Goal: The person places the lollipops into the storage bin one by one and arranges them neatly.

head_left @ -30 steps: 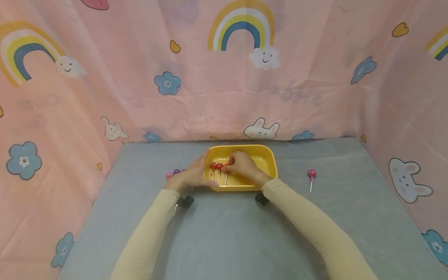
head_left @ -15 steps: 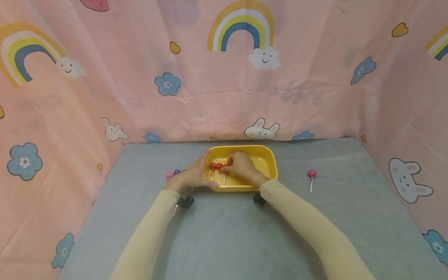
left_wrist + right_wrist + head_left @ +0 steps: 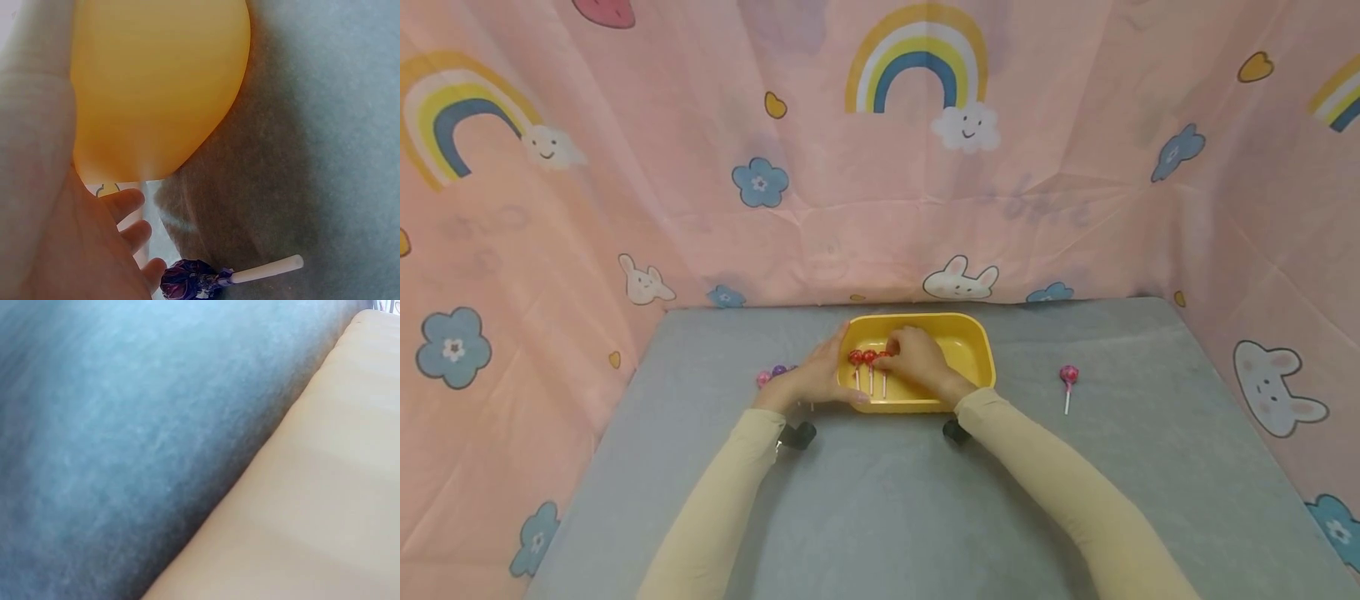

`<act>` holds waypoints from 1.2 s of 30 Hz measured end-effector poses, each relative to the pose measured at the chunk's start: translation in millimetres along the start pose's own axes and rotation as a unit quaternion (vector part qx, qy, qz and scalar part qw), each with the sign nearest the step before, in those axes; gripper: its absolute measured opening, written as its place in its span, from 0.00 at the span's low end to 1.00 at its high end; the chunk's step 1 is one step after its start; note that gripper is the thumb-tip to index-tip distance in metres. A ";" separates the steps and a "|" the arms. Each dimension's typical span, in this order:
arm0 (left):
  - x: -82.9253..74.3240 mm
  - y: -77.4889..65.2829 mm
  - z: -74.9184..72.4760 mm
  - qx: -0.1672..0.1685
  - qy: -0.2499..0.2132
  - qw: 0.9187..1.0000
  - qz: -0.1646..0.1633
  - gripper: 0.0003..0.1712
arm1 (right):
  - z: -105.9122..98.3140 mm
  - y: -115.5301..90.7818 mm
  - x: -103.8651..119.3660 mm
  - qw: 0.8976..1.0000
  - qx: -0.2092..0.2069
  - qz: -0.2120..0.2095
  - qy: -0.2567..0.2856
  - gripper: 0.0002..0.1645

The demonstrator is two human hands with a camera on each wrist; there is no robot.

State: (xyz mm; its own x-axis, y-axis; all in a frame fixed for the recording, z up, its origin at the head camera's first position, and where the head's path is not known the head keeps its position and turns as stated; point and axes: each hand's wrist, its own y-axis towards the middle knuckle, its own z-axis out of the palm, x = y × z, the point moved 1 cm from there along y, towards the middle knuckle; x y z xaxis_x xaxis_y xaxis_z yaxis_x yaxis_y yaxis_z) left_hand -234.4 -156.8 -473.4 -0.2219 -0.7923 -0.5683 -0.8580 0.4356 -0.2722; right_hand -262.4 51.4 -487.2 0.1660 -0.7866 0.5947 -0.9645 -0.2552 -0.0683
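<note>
A yellow tray (image 3: 977, 358) stands at the back of the grey table. Inside its left half lie red lollipops in a row, two of them (image 3: 856, 357) free of any hand. My right hand (image 3: 919, 357) reaches in and pinches the third red lollipop (image 3: 883, 385) near its head, its white stick pointing toward me. Along the tray's left end my left hand (image 3: 815, 372) rests spread, thumb at the front rim. In the left wrist view its fingertips come close to a purple-wrapped lollipop (image 3: 187, 279) on the table. The right wrist view leaves the right hand out.
A pink lollipop (image 3: 763, 379) and a purple one (image 3: 778, 370) lie left of the tray, partly behind my left hand. Another pink lollipop (image 3: 1069, 374) lies on the table (image 3: 880, 508) to the right. A printed pink cloth (image 3: 850, 225) hangs behind the table.
The third red lollipop's stick has shifted a little in my right hand's pinch. Both hands and the tray otherwise stay nearly where they were.
</note>
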 end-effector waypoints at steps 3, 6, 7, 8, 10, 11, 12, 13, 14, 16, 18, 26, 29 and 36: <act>0.1 0.1 0.2 0.000 0.002 1.000 0.001 0.79 | 0.6 -0.2 -0.7 1.000 -0.002 0.003 0.005 0.18; 0.1 -0.3 0.3 0.000 -0.001 1.000 0.001 0.79 | 1.1 -1.4 0.1 1.000 -0.008 0.005 0.011 0.17; 0.3 -0.4 0.6 0.000 -0.002 1.000 -0.001 0.79 | 1.3 -2.0 0.5 1.000 -0.011 0.005 0.012 0.17; 0.1 -0.8 0.7 -0.001 -0.003 1.000 -0.001 0.79 | 1.6 -2.6 0.8 1.000 -0.014 0.005 0.014 0.17; 0.6 -1.8 1.8 -0.003 -0.004 1.000 -0.001 0.79 | 2.7 -4.0 1.6 1.000 -0.015 0.004 0.017 0.16; 0.7 -2.3 2.4 -0.003 -0.004 1.000 -0.002 0.79 | 3.4 -4.7 1.7 1.000 -0.013 0.004 0.018 0.17; 0.6 -3.2 2.9 -0.002 -0.003 1.000 -0.002 0.79 | 4.1 -5.4 1.7 1.000 -0.012 0.006 0.019 0.17; 0.5 -3.6 3.4 0.000 -0.004 1.000 -0.003 0.79 | 4.8 -6.0 1.5 1.000 -0.010 0.007 0.019 0.17; 0.2 -4.1 3.9 0.001 -0.003 1.000 -0.002 0.79 | 5.3 -6.7 1.4 1.000 -0.008 0.009 0.021 0.17; -0.4 -4.4 4.1 0.003 -0.005 1.000 -0.002 0.78 | 5.5 -7.0 0.7 1.000 -0.009 0.013 0.022 0.17; -1.7 -3.9 3.2 0.001 -0.007 1.000 0.000 0.78 | 4.7 -6.7 0.1 1.000 -0.016 0.013 0.024 0.17; -1.6 -0.6 0.9 -0.004 -0.006 1.000 0.001 0.78 | 1.4 -3.6 -0.3 0.999 -0.023 0.009 0.027 0.17; -0.1 1.0 1.4 -0.003 -0.005 1.000 -0.001 0.78 | 1.2 -2.7 -0.4 0.999 -0.023 0.008 0.022 0.17; 1.3 1.1 1.5 -0.003 -0.004 1.000 -0.001 0.78 | 1.9 -2.5 0.6 1.000 -0.024 0.004 0.017 0.17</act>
State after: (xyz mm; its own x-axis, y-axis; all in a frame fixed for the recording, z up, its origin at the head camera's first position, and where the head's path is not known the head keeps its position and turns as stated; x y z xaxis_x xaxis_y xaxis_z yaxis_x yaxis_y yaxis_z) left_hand -234.9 -156.7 -475.6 -0.2176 -0.7896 -0.5737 -0.8609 0.4322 -0.2683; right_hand -259.5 50.5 -488.2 0.1516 -0.7688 0.6213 -0.9745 -0.2213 -0.0361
